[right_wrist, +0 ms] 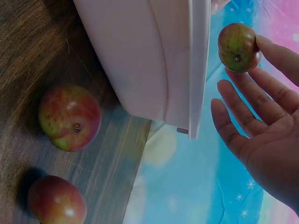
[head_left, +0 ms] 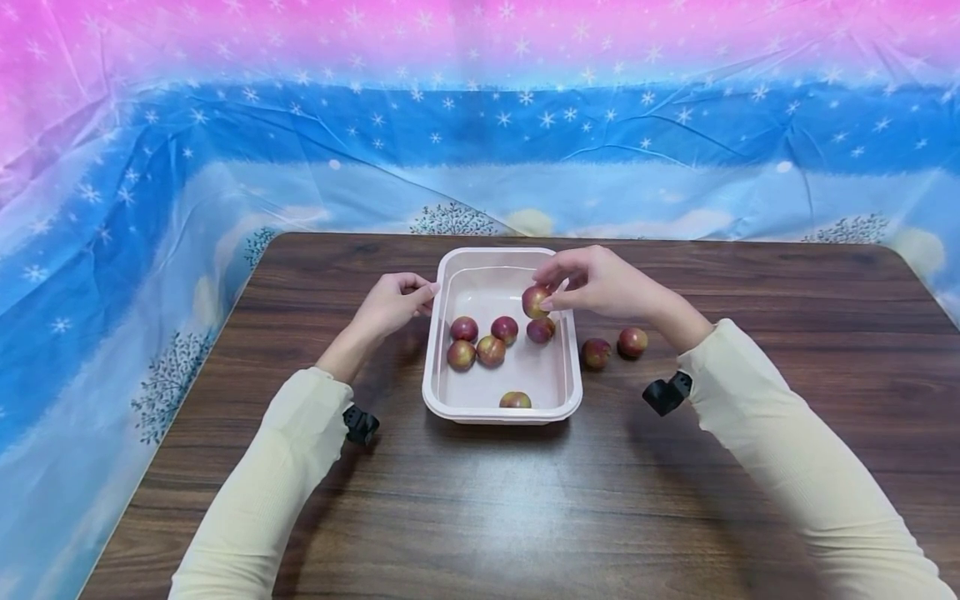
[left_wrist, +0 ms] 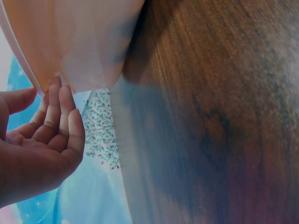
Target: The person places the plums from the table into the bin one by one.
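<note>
Between thumb and fingertips my right hand pinches a red and yellow-green plum, held up at the right side of a white plastic tray. In the right wrist view that held plum is above the tray's rim. Several plums lie on the tray's floor, among them one plum near the middle and another plum by the near wall. My left hand pinches the tray's left rim, its thumb at the edge and its fingers against the outer wall.
Two more plums lie on the dark wooden table just right of the tray, one plum closer to it and one plum farther right. A snowflake-patterned cloth hangs behind the table and along its left side.
</note>
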`<move>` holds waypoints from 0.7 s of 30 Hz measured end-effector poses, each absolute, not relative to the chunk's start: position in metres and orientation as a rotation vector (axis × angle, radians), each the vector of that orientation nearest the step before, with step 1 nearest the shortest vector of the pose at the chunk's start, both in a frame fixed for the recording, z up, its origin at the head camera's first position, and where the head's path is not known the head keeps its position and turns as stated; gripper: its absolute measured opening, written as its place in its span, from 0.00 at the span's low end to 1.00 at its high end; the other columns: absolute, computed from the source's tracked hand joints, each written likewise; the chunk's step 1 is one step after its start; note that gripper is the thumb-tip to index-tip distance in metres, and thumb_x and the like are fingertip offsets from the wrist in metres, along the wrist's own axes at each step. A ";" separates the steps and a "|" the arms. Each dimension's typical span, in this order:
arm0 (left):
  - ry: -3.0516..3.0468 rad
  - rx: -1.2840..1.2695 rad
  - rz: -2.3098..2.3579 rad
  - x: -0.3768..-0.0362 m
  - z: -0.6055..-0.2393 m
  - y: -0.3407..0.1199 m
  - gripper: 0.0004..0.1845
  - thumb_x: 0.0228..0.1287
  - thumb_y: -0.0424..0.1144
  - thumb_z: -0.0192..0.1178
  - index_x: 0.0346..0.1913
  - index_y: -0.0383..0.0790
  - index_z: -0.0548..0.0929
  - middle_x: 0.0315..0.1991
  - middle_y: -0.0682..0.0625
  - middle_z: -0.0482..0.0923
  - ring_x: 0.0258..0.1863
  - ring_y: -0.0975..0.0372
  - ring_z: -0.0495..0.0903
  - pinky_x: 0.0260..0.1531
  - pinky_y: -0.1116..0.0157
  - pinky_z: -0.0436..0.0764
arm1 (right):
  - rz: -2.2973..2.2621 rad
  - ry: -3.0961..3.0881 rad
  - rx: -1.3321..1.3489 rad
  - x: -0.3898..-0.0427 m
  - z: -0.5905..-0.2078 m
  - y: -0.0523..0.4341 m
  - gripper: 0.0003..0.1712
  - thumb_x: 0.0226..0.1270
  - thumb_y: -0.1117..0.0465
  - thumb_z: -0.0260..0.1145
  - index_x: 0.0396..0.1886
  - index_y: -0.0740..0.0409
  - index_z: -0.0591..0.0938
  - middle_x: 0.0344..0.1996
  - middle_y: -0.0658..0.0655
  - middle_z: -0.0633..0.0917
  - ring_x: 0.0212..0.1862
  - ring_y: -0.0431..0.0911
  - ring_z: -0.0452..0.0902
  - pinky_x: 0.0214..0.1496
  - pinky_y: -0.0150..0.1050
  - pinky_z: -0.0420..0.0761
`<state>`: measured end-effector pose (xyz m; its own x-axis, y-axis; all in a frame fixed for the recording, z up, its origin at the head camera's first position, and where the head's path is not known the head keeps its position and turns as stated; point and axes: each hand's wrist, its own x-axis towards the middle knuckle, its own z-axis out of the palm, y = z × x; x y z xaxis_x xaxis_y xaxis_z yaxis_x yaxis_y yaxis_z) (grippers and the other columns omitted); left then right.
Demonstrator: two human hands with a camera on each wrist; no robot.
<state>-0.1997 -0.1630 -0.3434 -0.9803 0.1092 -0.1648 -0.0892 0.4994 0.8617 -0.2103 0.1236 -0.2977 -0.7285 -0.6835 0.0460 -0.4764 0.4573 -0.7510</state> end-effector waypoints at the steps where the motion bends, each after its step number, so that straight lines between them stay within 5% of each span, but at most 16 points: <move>1: 2.544 0.014 1.479 -0.200 -0.343 -0.163 0.16 0.68 0.41 0.51 0.43 0.27 0.77 0.33 0.39 0.79 0.40 0.45 0.78 0.45 0.54 0.75 | -1.143 2.442 -1.000 -0.210 -0.298 0.124 0.17 0.58 0.66 0.66 0.47 0.66 0.78 0.41 0.59 0.82 0.43 0.48 0.77 0.48 0.44 0.76; 21: 2.537 0.017 1.496 -0.200 -0.344 -0.164 0.16 0.68 0.41 0.52 0.43 0.27 0.77 0.32 0.40 0.79 0.39 0.46 0.78 0.44 0.54 0.76 | -1.175 2.471 -0.929 -0.209 -0.300 0.147 0.20 0.57 0.62 0.68 0.49 0.61 0.77 0.44 0.59 0.81 0.46 0.51 0.78 0.47 0.46 0.77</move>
<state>-0.2004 -0.1637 -0.3444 -0.9808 0.1085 -0.1622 -0.0894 0.4891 0.8677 -0.2093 0.1472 -0.3002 -0.7650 -0.6425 0.0440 -0.4395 0.4709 -0.7649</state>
